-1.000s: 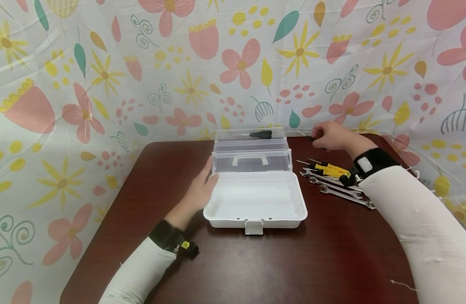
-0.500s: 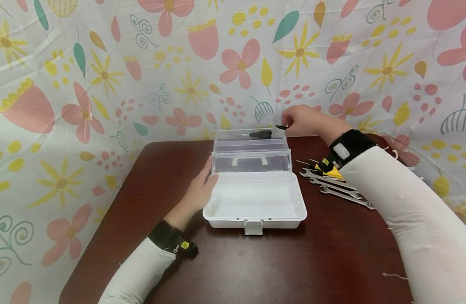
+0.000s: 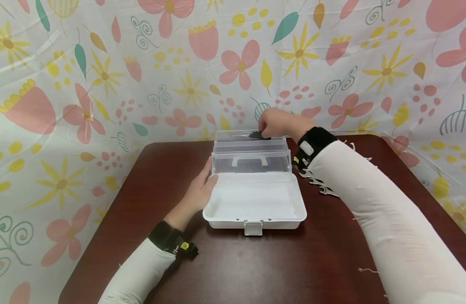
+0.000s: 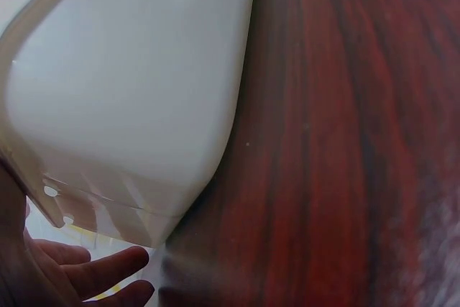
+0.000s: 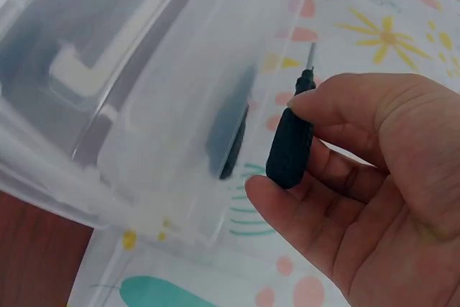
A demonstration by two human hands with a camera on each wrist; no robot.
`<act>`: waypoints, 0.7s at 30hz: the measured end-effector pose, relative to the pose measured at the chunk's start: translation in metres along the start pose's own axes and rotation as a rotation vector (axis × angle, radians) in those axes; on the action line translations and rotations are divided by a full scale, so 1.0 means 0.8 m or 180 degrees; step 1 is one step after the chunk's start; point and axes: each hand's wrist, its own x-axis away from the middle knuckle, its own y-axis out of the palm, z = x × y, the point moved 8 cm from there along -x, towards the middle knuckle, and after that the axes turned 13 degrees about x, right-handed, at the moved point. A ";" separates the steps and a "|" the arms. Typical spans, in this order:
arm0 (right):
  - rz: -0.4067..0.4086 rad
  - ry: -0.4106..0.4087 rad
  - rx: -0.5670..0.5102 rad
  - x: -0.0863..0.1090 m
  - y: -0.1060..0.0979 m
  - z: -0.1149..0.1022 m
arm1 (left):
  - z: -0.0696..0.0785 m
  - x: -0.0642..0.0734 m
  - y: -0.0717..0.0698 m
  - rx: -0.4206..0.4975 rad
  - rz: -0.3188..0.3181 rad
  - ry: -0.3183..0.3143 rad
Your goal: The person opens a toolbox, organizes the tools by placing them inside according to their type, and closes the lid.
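Observation:
A white plastic toolbox [image 3: 254, 200] with its clear lid [image 3: 252, 147] swung back stands mid-table. At its left rear corner my left hand [image 3: 196, 190] rests against the side. In the left wrist view, the fingers [image 4: 108, 271] stretch out past the corner. My right hand [image 3: 276, 123] is over the far part of the lid and pinches a small black-handled screwdriver [image 5: 291, 134] between thumb and fingers. The screwdriver's thin shaft points away from the palm. Another black-handled tool [image 5: 233, 141] lies in the lid, partly blurred through the translucent plastic.
Several wrenches [image 3: 328, 191] lie right of the toolbox, mostly hidden beneath the right sleeve [image 3: 373, 211]. A floral cloth [image 3: 142, 76] hangs behind the dark red table [image 3: 252, 266]. The toolbox's clear latch [image 3: 253, 228] faces the near edge.
My right hand has carried the screwdriver leftward from the right rear of the table to above the lid. The right sleeve now covers the yellow-handled screwdrivers. My left hand has stayed put.

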 end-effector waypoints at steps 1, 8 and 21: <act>-0.0004 -0.0033 0.0019 -0.003 0.002 -0.003 | -0.001 0.000 0.000 0.0005 0.0007 -0.0008; -0.0069 -0.0068 0.0085 -0.018 0.016 -0.013 | -0.002 0.000 0.001 -0.0012 0.0010 -0.0028; -0.0044 0.0025 0.0067 -0.028 0.026 -0.007 | 0.002 0.000 0.000 -0.0011 0.0026 0.0000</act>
